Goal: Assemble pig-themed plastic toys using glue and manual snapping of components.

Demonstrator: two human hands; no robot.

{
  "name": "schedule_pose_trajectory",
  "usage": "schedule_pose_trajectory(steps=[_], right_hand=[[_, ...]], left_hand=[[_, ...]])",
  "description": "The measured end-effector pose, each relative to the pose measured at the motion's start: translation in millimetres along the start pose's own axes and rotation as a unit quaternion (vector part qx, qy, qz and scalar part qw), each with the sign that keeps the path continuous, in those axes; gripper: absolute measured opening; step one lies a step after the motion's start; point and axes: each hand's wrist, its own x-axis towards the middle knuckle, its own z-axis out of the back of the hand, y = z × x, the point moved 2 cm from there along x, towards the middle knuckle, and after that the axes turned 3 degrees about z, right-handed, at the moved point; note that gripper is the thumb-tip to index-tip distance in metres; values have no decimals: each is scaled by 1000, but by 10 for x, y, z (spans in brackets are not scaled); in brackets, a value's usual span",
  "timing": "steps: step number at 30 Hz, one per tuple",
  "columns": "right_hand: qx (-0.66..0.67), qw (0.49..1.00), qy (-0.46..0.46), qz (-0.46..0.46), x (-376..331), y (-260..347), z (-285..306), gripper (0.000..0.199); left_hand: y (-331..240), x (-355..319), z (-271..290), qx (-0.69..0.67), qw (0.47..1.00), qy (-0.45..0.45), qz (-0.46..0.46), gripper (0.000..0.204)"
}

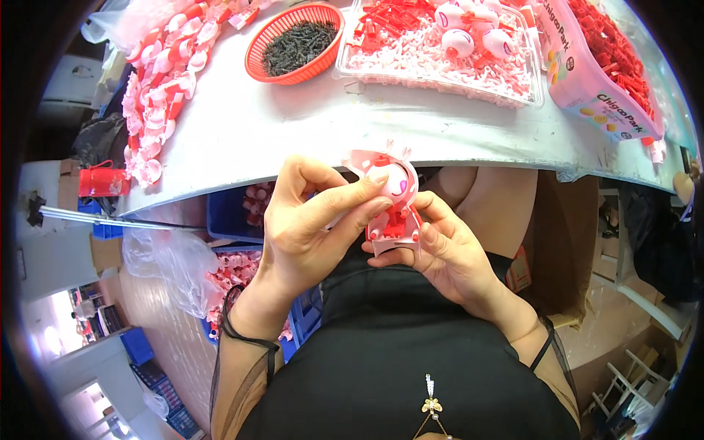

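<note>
In front of my body, at the table's near edge, I hold a pink plastic toy shell (413,202) with red parts inside its lower half. A white rounded piece (397,183) with a purple curved mark sits in its upper part. My left hand (312,216) comes from the left, its thumb and index finger closed on the white piece. Around the lower right side of the shell, the fingers of my right hand (456,253) are wrapped, thumb in front. Small pale pink tips stick up from the top of the shell.
A red basket (253,64) of small dark parts stands on the white table (293,121). Behind it to the right are a clear tray (447,86) of pink and red pieces with white balls, and a pink box (587,99) of red parts. Pink-red pieces (158,103) lie left.
</note>
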Motion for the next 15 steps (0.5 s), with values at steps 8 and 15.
schedule_pose_trajectory(steps=[8,15], right_hand=[[33,999,-18,-38,-4,35,-43,36],[28,998,-22,-45,-4,-19,-17,37]], left_hand=[[86,-66,-74,-80,993,-2,90,33],[105,-49,-56,-52,997,22,60,32]])
